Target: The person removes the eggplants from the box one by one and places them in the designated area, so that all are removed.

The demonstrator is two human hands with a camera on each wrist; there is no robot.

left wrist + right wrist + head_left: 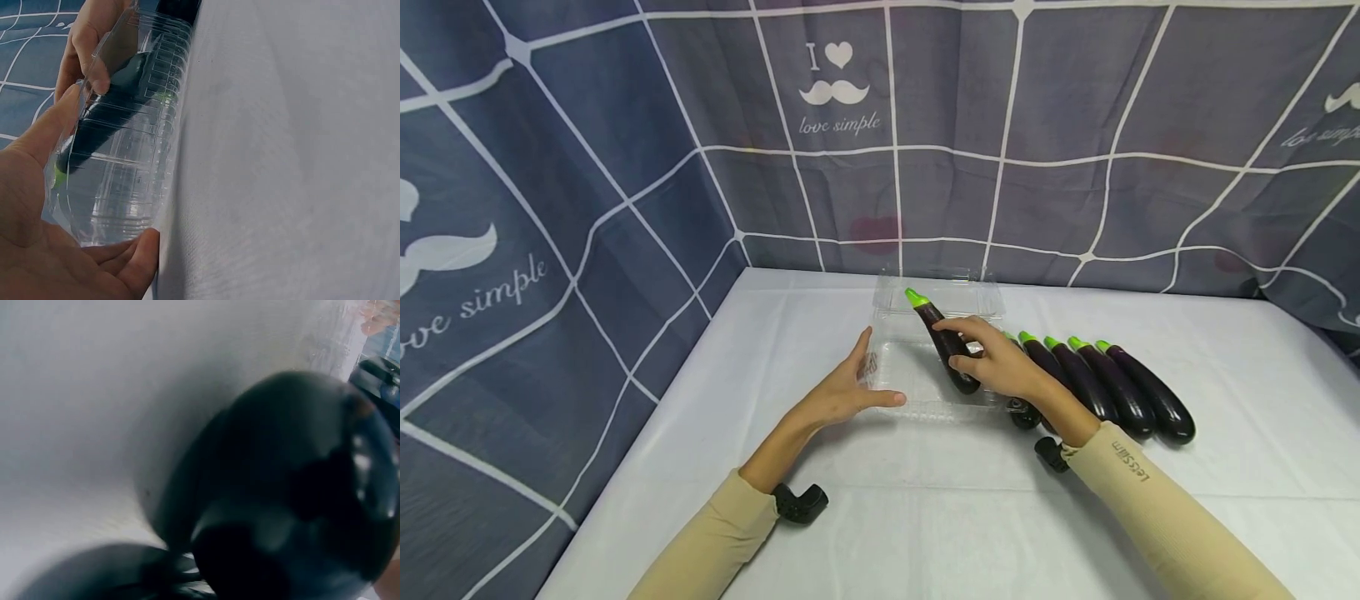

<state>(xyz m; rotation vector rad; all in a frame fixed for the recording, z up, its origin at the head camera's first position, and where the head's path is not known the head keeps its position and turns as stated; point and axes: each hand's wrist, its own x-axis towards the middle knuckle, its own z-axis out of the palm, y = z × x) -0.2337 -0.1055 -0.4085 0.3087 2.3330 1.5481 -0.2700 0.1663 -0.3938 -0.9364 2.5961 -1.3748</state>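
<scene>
A dark purple eggplant (931,320) with a green stem end slants across the clear plastic container (898,371). My right hand (992,354) grips it from above, thumb and fingers on its sides. Whether it touches the container floor I cannot tell. At the container's left end, my left hand (847,392) has thumb and fingers spread around the corner, touching the plastic. The left wrist view shows the held eggplant (106,119) through the clear wall, beyond the left hand (37,231). Close to the right wrist camera, a glossy eggplant end (294,487) fills much of the view.
Several more eggplants (1150,396) lie side by side on the white tablecloth (925,533), right of the container. The container's open lid (936,296) leans back towards the grey checked curtain (955,200) behind the table. Black wrist cameras (801,504) sit at both sleeves.
</scene>
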